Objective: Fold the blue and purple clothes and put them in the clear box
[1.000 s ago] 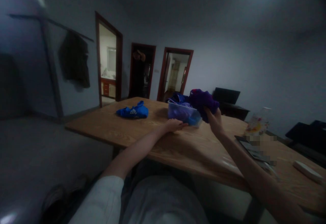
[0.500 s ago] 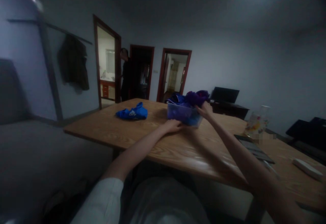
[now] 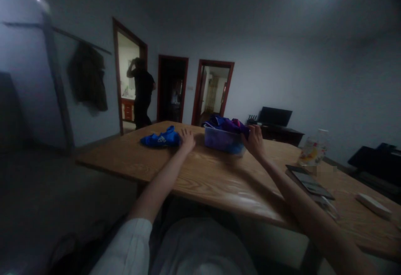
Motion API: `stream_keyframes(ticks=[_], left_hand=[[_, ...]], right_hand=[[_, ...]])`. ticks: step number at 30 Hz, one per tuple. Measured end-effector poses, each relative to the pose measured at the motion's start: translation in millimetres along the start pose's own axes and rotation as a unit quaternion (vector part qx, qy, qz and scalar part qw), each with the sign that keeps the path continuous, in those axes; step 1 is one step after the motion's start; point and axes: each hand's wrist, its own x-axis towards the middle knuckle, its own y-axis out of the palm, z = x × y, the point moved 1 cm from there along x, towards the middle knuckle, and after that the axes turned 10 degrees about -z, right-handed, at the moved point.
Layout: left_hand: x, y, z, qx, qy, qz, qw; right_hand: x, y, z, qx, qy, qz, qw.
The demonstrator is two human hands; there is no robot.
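Note:
My left hand [image 3: 187, 141] reaches over the table with its fingers spread, at the right end of a crumpled blue cloth bag or garment [image 3: 161, 138] with a pale print. It holds nothing that I can see. A translucent plastic box [image 3: 221, 140] stands to the right of that hand, filled with dark blue and purple cloth that rises above its rim. At the box's right corner my right hand [image 3: 255, 142] has its thumb and fingers curled round the edge of the purple cloth [image 3: 236, 127]. Part of that grip is hidden.
On the right of the wooden table [image 3: 200, 170] are a flowered clear pitcher [image 3: 312, 152], a dark flat tablet-like object [image 3: 310, 182] and a white oblong case [image 3: 373, 205]. A person in dark clothes [image 3: 143, 93] stands by the left doorway.
My left hand has left the box's front and moved left to the blue cloth, fingers spreading. The purple cloth at my right hand sits lower. The person has moved left, across the lit doorway.

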Motion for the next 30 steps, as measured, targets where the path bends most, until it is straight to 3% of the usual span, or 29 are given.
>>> stream_keyframes(ticks=[4,10,15,21,30], left_hand=[[2,4.2,20,0.034,-0.03,0.081,0.996],[14,-7.3,21,0.085,-0.105,0.042,0.99],[19,-9.4,36,0.09,-0.168,0.084,0.978],[23,-18.1,37,0.076,-0.154,0.071,0.983],[15,-27.4,3,0.028,-0.081,0.055,0.995]], right_hand=[[5,-7,5,-0.038,-0.056,0.049,0.996],[8,-9,4,-0.021,-0.045,0.048,0.998],[1,4,-2,-0.016,-0.047,0.065,0.997],[-13,21,-7,-0.039,-0.068,0.097,0.992],[-9,4,12,0.011,-0.084,0.052,0.995]])
